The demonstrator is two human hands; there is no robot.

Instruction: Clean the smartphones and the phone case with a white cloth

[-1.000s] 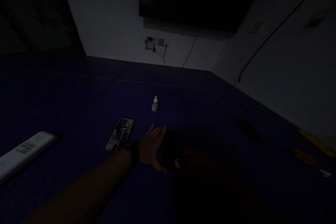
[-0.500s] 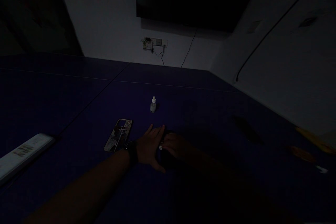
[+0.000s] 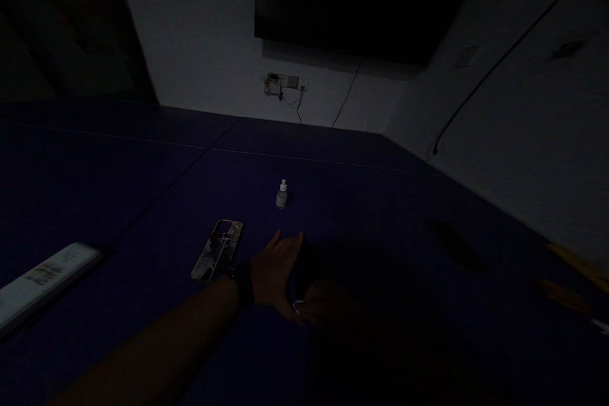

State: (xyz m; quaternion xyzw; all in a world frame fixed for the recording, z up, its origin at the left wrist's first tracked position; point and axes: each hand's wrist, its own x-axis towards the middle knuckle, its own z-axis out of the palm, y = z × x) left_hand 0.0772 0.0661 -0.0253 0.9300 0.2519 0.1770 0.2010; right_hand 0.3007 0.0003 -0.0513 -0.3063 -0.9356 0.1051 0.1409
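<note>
My left hand (image 3: 273, 273), with a dark watch (image 3: 242, 280) on its wrist, lies with fingers stretched forward and thumb apart. Close by on its right, my right hand (image 3: 326, 304) is in deep shadow, its fingers closed on a small white piece (image 3: 299, 304) that looks like cotton or tissue. The dark area between and beneath the hands is too dim to make out. Beyond my fingertips a small dropper bottle (image 3: 281, 196) with a white top stands upright. A patterned phone case (image 3: 219, 248) lies left of my left hand, partly behind the watch.
A white power strip (image 3: 47, 279) lies at the left on the purple surface (image 3: 157, 171). Toward the right are a dark flat object (image 3: 454, 244), a dim orange item (image 3: 564, 295) and a yellow item (image 3: 580, 265). A screen (image 3: 366, 0) hangs above wall sockets (image 3: 288, 82).
My right hand has slid toward me with the white piece, from beside the left fingers down to near the left thumb. My left hand stays in place; the view has shifted slightly.
</note>
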